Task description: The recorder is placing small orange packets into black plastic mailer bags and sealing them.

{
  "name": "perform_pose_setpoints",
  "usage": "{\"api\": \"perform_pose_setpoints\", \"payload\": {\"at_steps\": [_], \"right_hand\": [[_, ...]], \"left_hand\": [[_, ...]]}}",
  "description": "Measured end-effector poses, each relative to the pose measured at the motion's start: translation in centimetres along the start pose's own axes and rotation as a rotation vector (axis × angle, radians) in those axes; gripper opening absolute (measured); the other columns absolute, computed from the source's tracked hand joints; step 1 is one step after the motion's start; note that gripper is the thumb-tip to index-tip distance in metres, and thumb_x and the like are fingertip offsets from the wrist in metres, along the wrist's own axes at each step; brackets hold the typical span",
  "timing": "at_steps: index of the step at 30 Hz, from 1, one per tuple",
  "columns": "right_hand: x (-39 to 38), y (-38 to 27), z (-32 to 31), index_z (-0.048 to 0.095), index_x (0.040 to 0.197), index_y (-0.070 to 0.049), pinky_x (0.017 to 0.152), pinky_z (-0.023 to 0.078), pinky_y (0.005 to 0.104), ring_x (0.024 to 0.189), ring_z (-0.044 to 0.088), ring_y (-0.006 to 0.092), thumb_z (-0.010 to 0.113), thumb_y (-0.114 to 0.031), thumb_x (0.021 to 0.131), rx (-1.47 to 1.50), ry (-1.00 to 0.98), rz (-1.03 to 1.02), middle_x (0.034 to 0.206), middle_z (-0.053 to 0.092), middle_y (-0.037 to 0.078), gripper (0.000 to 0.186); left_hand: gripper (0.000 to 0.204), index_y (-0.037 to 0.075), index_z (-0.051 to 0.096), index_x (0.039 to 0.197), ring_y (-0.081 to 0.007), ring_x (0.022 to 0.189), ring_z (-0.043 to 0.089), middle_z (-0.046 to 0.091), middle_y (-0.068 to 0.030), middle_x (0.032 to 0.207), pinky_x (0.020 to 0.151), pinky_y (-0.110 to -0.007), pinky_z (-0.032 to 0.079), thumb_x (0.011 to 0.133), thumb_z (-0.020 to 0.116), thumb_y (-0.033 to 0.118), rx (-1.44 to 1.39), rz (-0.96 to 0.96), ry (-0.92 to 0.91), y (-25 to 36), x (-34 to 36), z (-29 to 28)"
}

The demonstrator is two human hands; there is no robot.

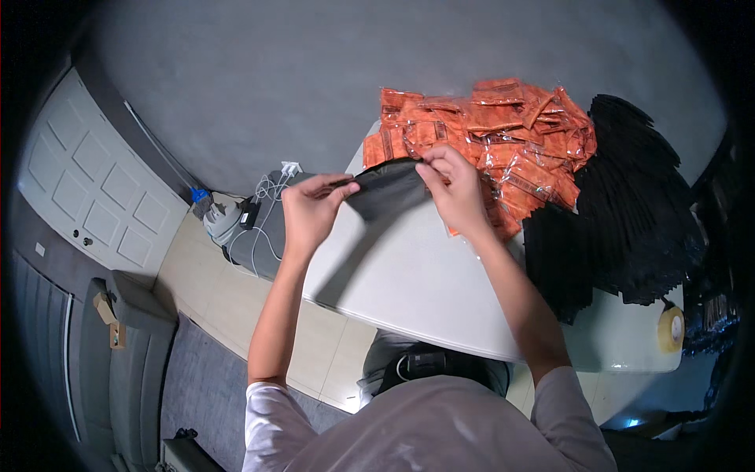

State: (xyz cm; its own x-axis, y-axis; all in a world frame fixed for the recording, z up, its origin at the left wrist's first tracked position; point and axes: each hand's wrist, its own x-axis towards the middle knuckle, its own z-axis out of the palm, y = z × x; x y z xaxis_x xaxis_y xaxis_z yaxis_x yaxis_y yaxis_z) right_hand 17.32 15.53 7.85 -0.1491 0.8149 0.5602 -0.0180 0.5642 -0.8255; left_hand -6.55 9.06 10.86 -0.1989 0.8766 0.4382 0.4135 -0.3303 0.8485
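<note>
Between my two hands a black bag (387,193) is stretched above the white table (425,275), its upper edge parted a little. My left hand (316,208) pinches its left end between thumb and fingers. The right end is pinched by my right hand (454,187). Beyond and to the right of my right hand lies a heap of orange packets (519,126) in clear, shiny wrapping. A fanned pile of black bags (629,212) covers the table's right side.
A roll of tape (671,329) sits at the table's right front corner. Left of the table, white cables (271,189) lie on a grey surface. A white panelled door (98,181) and a grey sofa (138,370) are at the far left.
</note>
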Motion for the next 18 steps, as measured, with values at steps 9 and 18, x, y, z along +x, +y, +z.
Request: {"api": "perform_pose_setpoints", "payload": {"at_steps": [9, 18], "right_hand": [[-8.1, 1.4, -3.3, 0.069, 0.09, 0.0, 0.095, 0.058, 0.0438, 0.11, 0.074, 0.0353, 0.064, 0.006, 0.086, -0.539, -0.603, 0.097, 0.11, 0.079, 0.016, 0.009], [-12.0, 4.9, 5.8, 0.038, 0.156, 0.01, 0.127, 0.02, 0.0636, 0.159, 0.02, 0.0451, 0.049, -0.039, 0.108, -1.071, -0.477, 0.076, 0.17, 0.027, 0.027, 0.069]], "left_hand": [[0.032, 0.007, 0.081, 0.112, -0.0239, 0.121, 0.072, 0.079, -0.0085, 0.118, 0.11, -0.041, 0.055, 0.084, 0.069, -0.003, 0.372, 0.281, -0.565, -8.5, -14.1, 1.1], [0.04, 0.008, 0.078, 0.123, -0.0249, 0.114, 0.075, 0.077, -0.0096, 0.124, 0.101, -0.039, 0.061, 0.084, 0.069, 0.004, 0.196, 0.663, -0.688, -2.4, -19.5, 7.6]]}}
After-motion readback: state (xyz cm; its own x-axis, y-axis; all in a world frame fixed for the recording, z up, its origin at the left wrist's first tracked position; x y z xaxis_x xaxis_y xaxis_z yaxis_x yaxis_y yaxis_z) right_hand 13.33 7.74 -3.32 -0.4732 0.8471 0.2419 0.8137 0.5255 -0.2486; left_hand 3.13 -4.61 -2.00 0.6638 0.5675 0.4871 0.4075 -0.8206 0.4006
